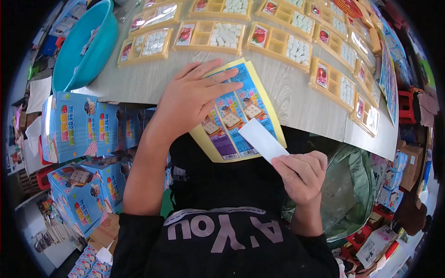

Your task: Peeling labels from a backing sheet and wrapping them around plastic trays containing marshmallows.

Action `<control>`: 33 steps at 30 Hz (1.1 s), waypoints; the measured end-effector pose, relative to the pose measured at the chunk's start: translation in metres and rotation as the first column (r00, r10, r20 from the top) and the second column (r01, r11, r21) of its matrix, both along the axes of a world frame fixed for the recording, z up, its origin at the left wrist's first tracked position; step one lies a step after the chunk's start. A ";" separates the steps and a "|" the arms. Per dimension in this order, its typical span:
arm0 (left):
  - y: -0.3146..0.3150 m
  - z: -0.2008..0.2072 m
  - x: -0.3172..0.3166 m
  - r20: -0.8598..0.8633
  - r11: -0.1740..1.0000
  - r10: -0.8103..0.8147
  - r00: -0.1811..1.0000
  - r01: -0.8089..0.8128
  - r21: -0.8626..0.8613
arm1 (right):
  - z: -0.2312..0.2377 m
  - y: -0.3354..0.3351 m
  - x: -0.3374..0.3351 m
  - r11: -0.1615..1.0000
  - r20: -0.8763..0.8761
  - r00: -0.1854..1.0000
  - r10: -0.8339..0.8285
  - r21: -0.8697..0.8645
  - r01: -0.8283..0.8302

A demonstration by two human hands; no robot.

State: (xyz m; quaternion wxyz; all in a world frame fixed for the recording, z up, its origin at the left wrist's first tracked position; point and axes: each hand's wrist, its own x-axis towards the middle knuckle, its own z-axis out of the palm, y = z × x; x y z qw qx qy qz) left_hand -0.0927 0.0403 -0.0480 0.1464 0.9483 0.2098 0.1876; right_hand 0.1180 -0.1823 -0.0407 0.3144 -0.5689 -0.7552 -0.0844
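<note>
My left hand [187, 103] lies flat with its fingers spread over a yellow-edged sheet of printed labels [232, 109] at the table's near edge. The sheet has blue and purple panels with pictures of white blocks, and its lower part hangs past the edge. In my right hand [302, 177], a plain white strip [262, 140] is pinched between thumb and fingers. The strip slants up over the sheet's lower right part, its white side facing up; its other side is hidden.
Several yellow trays [202, 36] with white pieces and strawberry cards stand in rows on the table [139, 85]. A teal basin [104, 51] is at the far left. Blue printed boxes [69, 129] are stacked at left. A green plastic bag [350, 185] hangs open at right.
</note>
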 end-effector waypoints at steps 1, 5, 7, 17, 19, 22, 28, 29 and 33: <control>-0.001 0.000 -0.001 -0.007 1.000 0.008 1.000 -0.008 -0.018 | 0.000 -0.002 0.001 1.000 0.009 1.000 -0.005 0.006 0.005; -0.001 0.000 -0.001 -0.029 0.999 0.030 0.999 -0.031 -0.040 | 0.002 -0.014 0.011 0.998 -0.057 0.998 -0.013 0.065 0.017; 0.000 0.000 0.001 -0.028 0.999 0.023 0.999 -0.024 -0.033 | 0.007 -0.018 0.020 0.995 -0.009 0.996 -0.088 0.037 0.089; 0.001 0.001 0.005 -0.039 0.999 0.024 0.999 -0.025 -0.021 | 0.010 -0.045 0.019 0.996 -0.109 0.991 -0.080 0.031 0.084; 0.000 0.003 0.006 -0.048 1.000 0.025 0.999 -0.026 -0.007 | 0.011 -0.052 0.026 0.991 -0.124 0.985 -0.117 0.053 0.124; -0.003 0.003 0.002 -0.061 1.000 0.030 0.998 -0.029 0.008 | 0.011 -0.058 0.030 0.994 -0.078 0.993 -0.091 0.056 0.096; -0.004 0.001 0.000 -0.066 0.998 0.044 0.997 -0.040 0.053 | 0.013 -0.075 0.022 0.995 -0.109 0.990 -0.091 0.035 0.096; -0.004 0.002 0.001 -0.068 0.997 0.047 0.997 -0.043 0.058 | 0.014 -0.081 0.025 0.982 -0.152 0.978 -0.141 0.103 0.158; -0.002 0.006 0.008 -0.062 0.995 0.026 0.998 -0.020 0.094 | 0.024 -0.092 0.042 0.920 -0.167 0.936 -0.309 0.196 0.339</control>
